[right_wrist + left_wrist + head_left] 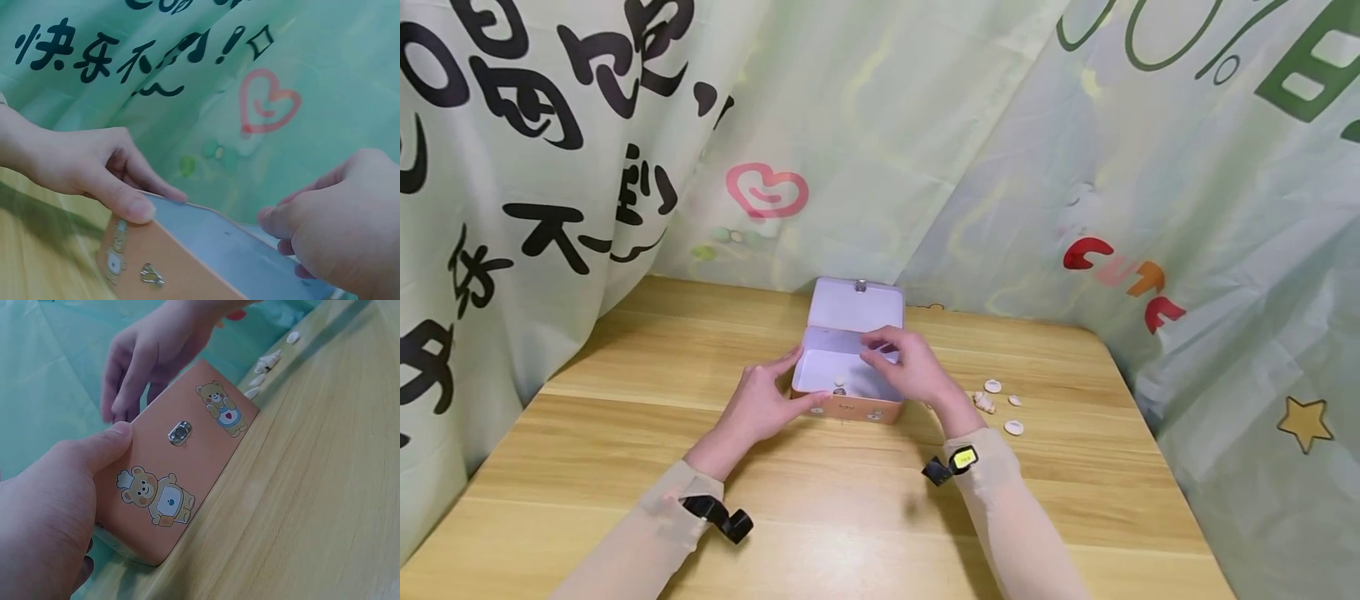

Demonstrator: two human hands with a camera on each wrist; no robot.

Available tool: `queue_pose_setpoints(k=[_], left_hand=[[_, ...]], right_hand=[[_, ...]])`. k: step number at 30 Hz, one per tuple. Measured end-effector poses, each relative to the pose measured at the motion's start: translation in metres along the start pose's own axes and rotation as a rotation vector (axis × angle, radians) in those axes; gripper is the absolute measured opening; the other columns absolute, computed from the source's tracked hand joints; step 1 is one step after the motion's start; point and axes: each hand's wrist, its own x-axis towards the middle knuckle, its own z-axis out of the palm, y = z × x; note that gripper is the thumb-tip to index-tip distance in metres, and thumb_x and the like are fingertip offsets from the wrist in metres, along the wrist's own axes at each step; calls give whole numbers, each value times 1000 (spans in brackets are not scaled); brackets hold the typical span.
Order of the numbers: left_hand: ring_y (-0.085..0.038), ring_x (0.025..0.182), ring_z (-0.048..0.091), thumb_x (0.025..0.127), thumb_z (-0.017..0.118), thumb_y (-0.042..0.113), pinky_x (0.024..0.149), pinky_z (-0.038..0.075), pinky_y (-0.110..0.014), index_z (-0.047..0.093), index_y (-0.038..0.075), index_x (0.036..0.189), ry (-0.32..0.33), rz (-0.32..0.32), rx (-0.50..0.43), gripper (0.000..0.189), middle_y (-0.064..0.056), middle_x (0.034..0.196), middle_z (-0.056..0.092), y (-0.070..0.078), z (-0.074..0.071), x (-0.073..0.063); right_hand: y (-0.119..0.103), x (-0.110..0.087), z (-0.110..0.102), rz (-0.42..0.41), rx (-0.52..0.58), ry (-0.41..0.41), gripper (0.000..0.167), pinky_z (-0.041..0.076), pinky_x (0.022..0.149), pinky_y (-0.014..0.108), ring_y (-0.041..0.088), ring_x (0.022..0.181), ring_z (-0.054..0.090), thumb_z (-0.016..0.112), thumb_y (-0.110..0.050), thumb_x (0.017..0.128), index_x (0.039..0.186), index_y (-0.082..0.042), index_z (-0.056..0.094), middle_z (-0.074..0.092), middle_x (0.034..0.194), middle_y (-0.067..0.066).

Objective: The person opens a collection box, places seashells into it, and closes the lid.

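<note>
An orange tin box (159, 469) with bear pictures and a metal clasp stands on the table, its lid (856, 305) raised at the back. Its pale inside (850, 373) holds a small whitish piece (839, 382) near the front wall. My left hand (762, 400) grips the box's left front corner, thumb on the front rim and fingers along the side. Over the right part of the opening hovers my right hand (913, 367), fingers bent downward, thumb and forefinger apart in the head view. Nothing shows between them, though the fingertips are partly hidden in the right wrist view.
Right of the box lie several white shells (1013, 427) and a spiral shell (983, 402) on the wooden table (835, 517). A printed curtain (865, 150) hangs behind the table and along both sides. Each wrist wears a small black camera (730, 522).
</note>
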Motion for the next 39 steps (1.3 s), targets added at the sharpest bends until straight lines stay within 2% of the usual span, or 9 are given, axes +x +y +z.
queue_pose_setpoints(k=[1, 3, 6, 8, 10, 18, 24, 28, 39], left_hand=[[-5, 38, 29, 79, 88, 62, 43, 40, -30, 52, 2, 153, -1, -5, -3, 101, -9, 75, 67, 0, 0, 0], [-6, 39, 28, 79, 88, 63, 42, 39, -29, 52, 2, 153, 0, -11, -8, 102, -14, 84, 72, -1, 1, 0], [-6, 39, 27, 78, 89, 62, 41, 39, -29, 52, 2, 153, 0, -19, -20, 102, -29, 119, 71, -1, 0, 0], [-6, 39, 27, 79, 90, 58, 39, 38, -29, 52, 1, 153, -3, -19, -28, 100, -29, 139, 60, -1, 1, 0], [-6, 39, 27, 80, 91, 55, 38, 37, -29, 52, 1, 153, -6, -18, -29, 99, -27, 146, 54, -2, 1, 1], [-7, 41, 26, 80, 92, 53, 41, 38, -28, 52, 2, 153, -6, -27, -23, 98, -25, 150, 48, 0, 0, 0], [-6, 41, 25, 80, 91, 54, 46, 41, -30, 53, 2, 152, 1, -23, -6, 97, -32, 143, 54, 0, 0, 0], [-6, 41, 24, 80, 91, 54, 48, 42, -32, 53, 2, 152, 5, -23, 0, 97, -30, 144, 53, 0, 0, 0], [-7, 43, 26, 81, 92, 51, 51, 43, -34, 53, 2, 152, 1, -26, -3, 95, -20, 150, 49, 2, 0, 0]], right_hand=[[1, -3, -4, -8, 6, 17, 23, 55, 98, 51, 30, 108, 69, 73, -7, 101, 121, 3, 74, 75, 116, 16], [2, -10, -12, -18, 24, 43, 22, 54, 98, 54, 30, 108, 69, 73, -6, 101, 120, 4, 74, 75, 115, 16], [3, -21, -24, -10, 22, 75, 22, 54, 98, 56, 29, 108, 69, 72, -6, 101, 121, 2, 74, 75, 117, 15], [4, -28, -32, 3, 14, 94, 22, 54, 98, 57, 30, 107, 69, 73, -6, 101, 121, 2, 74, 75, 117, 15], [6, -35, -39, 16, 4, 110, 22, 54, 98, 57, 32, 107, 70, 73, -5, 101, 121, 2, 74, 75, 117, 14], [28, -63, -57, 66, -57, 124, 25, 53, 98, 60, 38, 109, 69, 73, -6, 101, 123, 5, 72, 74, 118, 19], [54, -85, -67, 191, -88, 117, 29, 52, 99, 58, 39, 113, 67, 73, -8, 101, 127, 6, 70, 73, 121, 21], [65, -98, -70, 244, -135, 84, 33, 55, 96, 55, 38, 111, 68, 75, -10, 100, 128, 6, 69, 72, 122, 21], [88, -113, -58, 163, -330, 56, 38, 54, 97, 53, 34, 108, 67, 85, -18, 93, 120, 6, 74, 72, 116, 17]])
